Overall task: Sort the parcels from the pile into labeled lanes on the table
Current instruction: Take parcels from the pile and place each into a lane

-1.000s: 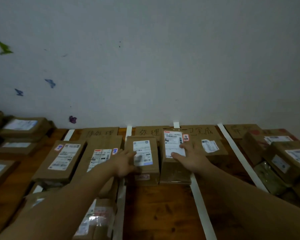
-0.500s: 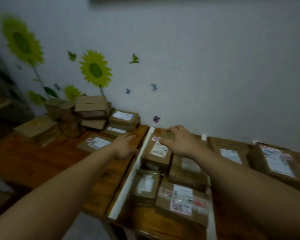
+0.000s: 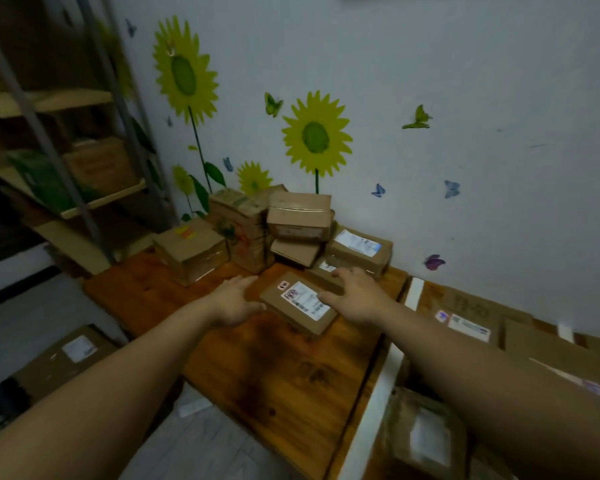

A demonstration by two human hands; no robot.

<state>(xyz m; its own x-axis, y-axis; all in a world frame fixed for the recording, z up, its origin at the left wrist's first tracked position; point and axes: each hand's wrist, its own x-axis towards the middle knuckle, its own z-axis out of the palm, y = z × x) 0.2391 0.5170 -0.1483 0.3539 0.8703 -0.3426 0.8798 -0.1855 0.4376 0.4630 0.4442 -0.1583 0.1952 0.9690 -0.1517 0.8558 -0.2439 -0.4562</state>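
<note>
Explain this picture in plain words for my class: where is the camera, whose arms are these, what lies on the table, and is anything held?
There is no machine here: the grip is simply a person's two bare hands. The picture comes from a camera worn on the person's head, looking forward and down, so the arms reach in from below. On the wooden table lies a flat parcel with a white label. The left hand is at its left edge and the right hand at its right end, fingers fairly straight; the parcel seems to rest on the table, not lifted. Behind, against the wall, is a pile of boxes. A white strip marks off a lane on the right, where more parcels lie.
</note>
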